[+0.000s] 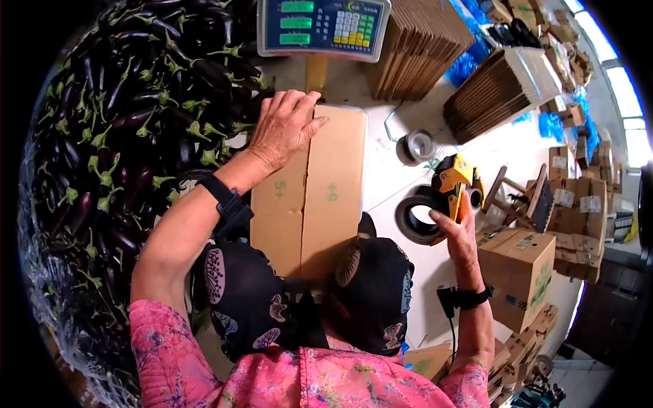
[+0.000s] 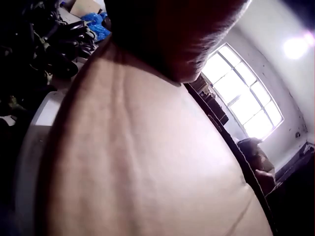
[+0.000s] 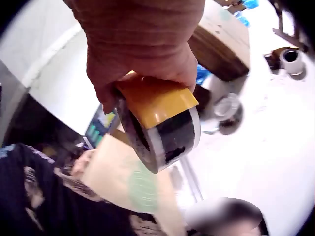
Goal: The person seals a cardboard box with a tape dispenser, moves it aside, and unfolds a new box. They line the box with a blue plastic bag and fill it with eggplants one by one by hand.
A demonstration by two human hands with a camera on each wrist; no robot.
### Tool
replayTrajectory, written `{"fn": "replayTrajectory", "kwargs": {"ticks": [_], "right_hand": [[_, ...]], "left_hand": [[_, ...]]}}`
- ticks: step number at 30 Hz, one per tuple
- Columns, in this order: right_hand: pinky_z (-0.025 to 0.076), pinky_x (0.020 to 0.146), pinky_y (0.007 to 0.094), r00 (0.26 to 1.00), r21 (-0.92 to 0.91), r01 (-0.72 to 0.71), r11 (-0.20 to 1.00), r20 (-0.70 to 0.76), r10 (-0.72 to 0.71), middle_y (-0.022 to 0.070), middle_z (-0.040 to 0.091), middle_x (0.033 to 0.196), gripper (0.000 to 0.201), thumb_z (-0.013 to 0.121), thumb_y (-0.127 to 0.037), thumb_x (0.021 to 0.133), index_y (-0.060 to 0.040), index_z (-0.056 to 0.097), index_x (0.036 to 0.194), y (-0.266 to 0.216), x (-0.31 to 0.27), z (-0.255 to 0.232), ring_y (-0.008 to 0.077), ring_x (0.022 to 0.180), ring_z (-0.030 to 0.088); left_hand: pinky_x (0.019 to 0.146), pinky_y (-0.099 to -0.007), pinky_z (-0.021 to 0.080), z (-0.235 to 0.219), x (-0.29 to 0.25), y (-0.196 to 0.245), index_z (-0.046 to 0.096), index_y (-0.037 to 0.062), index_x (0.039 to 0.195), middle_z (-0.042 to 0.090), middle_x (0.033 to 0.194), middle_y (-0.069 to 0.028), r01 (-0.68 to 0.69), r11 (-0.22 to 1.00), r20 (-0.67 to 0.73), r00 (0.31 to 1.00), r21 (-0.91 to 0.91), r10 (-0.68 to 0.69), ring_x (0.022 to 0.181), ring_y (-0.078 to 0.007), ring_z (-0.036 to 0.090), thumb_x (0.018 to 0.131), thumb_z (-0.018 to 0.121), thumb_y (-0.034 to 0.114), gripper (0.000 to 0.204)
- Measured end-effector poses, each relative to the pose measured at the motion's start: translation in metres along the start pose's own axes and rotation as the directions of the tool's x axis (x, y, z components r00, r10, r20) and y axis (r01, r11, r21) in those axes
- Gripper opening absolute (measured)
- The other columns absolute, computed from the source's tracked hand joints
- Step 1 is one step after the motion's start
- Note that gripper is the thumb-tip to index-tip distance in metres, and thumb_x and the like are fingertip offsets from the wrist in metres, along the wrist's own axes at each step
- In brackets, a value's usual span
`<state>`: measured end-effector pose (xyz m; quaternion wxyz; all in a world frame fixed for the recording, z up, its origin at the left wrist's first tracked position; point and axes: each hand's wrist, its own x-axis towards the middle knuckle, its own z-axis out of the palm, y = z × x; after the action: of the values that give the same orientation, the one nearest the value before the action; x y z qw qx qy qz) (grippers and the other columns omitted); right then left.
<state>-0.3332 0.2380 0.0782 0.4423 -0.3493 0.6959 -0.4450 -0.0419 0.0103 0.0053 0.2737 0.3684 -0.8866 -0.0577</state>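
A long cardboard box (image 1: 333, 177) lies in front of the person's knees, its two top flaps meeting along a middle seam. The left hand (image 1: 282, 129) rests on the far end of the box, thumb lying over the seam. In the left wrist view, the cardboard (image 2: 147, 162) fills most of the picture below the dark hand (image 2: 172, 34). Off to the right of the box, the right hand (image 1: 460, 234) grips a yellow tape dispenser (image 1: 454, 175). The right wrist view shows its yellow plate (image 3: 157, 101) over a wide tape roll (image 3: 179, 140).
Eggplants (image 1: 136, 122) are heaped along the left. Beyond the box stands a scale display (image 1: 323, 30) on a post. Flattened cartons (image 1: 415, 47) are stacked at the back. A loose tape roll (image 1: 417, 146) sits on the floor; a closed carton (image 1: 513, 268) and a stool (image 1: 517, 197) stand at right.
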Motion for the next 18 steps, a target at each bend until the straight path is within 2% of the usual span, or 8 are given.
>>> {"fn": "replayTrajectory", "kwargs": {"ticks": [3, 6, 7, 9, 11, 12, 15, 18], "right_hand": [[0.048, 0.093, 0.0309, 0.989, 0.046, 0.070, 0.997, 0.130, -0.075, 0.0098, 0.061, 0.118, 0.071, 0.076, -0.006, 0.070, -0.0010, 0.045, 0.134, -0.054, -0.006, 0.032, 0.0187, 0.104, 0.060], [0.048, 0.096, 0.0316, 0.974, -0.077, 0.089, 0.993, 0.213, -0.071, 0.0093, 0.061, 0.119, 0.076, 0.078, -0.001, 0.067, -0.0019, 0.043, 0.135, -0.083, -0.008, 0.052, 0.0190, 0.109, 0.060], [0.048, 0.096, 0.0313, 0.971, -0.066, 0.103, 0.992, 0.224, -0.086, 0.0098, 0.062, 0.118, 0.074, 0.080, -0.003, 0.068, -0.0017, 0.044, 0.132, -0.089, -0.009, 0.059, 0.0190, 0.109, 0.060], [0.049, 0.094, 0.0315, 0.950, -0.098, 0.213, 0.972, 0.254, -0.183, 0.0104, 0.063, 0.116, 0.074, 0.082, -0.004, 0.068, -0.0012, 0.043, 0.131, -0.094, -0.006, 0.071, 0.0192, 0.108, 0.062], [0.053, 0.092, 0.0331, 0.879, -0.210, 0.435, 0.876, 0.310, -0.362, 0.0102, 0.062, 0.115, 0.084, 0.081, 0.001, 0.067, -0.0004, 0.037, 0.138, -0.092, 0.002, 0.077, 0.0197, 0.105, 0.063], [0.051, 0.095, 0.0339, 0.887, -0.233, 0.404, 0.884, 0.337, -0.317, 0.0099, 0.060, 0.120, 0.084, 0.081, 0.001, 0.068, -0.0010, 0.035, 0.139, -0.098, 0.001, 0.082, 0.0198, 0.110, 0.062], [0.054, 0.083, 0.0321, 0.820, -0.204, 0.550, 0.810, 0.315, -0.478, 0.0150, 0.069, 0.101, 0.065, 0.084, -0.012, 0.068, 0.0004, 0.048, 0.120, -0.098, 0.006, 0.098, 0.0231, 0.095, 0.070], [0.055, 0.078, 0.0330, 0.783, -0.322, 0.615, 0.720, 0.355, -0.510, 0.0173, 0.069, 0.097, 0.063, 0.083, -0.013, 0.068, 0.0011, 0.049, 0.120, -0.106, 0.006, 0.109, 0.0263, 0.089, 0.071]], "left_hand": [[0.104, -0.0404, 0.036, -0.017, -0.002, 0.003, 0.053, 0.0053, 0.132, 0.054, 0.124, -0.0129, 0.061, 0.967, -0.093, 0.992, -0.246, -0.086, 0.119, -0.0308, 0.050, 0.091, 0.065, 0.031, 0.050], [0.100, -0.0371, 0.043, -0.074, 0.004, 0.026, 0.051, 0.0014, 0.133, 0.057, 0.121, -0.0127, 0.123, 0.808, 0.030, 0.991, -0.576, -0.129, 0.113, -0.0257, 0.056, 0.096, 0.061, 0.029, 0.047], [0.098, -0.0350, 0.045, -0.097, 0.007, 0.033, 0.051, -0.0001, 0.132, 0.060, 0.116, -0.0101, 0.281, 0.569, 0.235, 0.960, -0.772, -0.156, 0.110, -0.0204, 0.058, 0.098, 0.056, 0.047, 0.059], [0.096, -0.0347, 0.046, -0.136, 0.012, 0.041, 0.050, 0.0008, 0.134, 0.060, 0.114, -0.0081, 0.367, 0.456, 0.370, 0.925, -0.811, -0.088, 0.110, -0.0178, 0.058, 0.090, 0.049, 0.072, 0.083], [0.095, -0.0347, 0.047, -0.159, 0.014, 0.049, 0.049, 0.0019, 0.136, 0.061, 0.114, -0.0081, 0.436, 0.363, 0.428, 0.898, -0.824, -0.108, 0.110, -0.0179, 0.057, 0.084, 0.044, 0.081, 0.095], [0.094, -0.0347, 0.047, -0.165, 0.014, 0.052, 0.048, 0.0024, 0.136, 0.061, 0.114, -0.0082, 0.468, 0.313, 0.456, 0.882, -0.826, -0.115, 0.110, -0.0179, 0.057, 0.081, 0.042, 0.086, 0.101], [0.094, -0.0360, 0.048, -0.171, 0.009, 0.054, 0.046, 0.0028, 0.138, 0.061, 0.113, -0.0089, 0.497, 0.273, 0.498, 0.864, -0.824, -0.070, 0.111, -0.0188, 0.057, 0.079, 0.043, 0.088, 0.103], [0.084, -0.0247, 0.050, -0.166, 0.003, 0.058, 0.054, -0.0006, 0.128, 0.065, 0.105, -0.0044, 0.432, 0.294, 0.439, 0.897, -0.853, -0.046, 0.097, -0.0106, 0.061, 0.092, 0.058, 0.059, 0.069]]}}
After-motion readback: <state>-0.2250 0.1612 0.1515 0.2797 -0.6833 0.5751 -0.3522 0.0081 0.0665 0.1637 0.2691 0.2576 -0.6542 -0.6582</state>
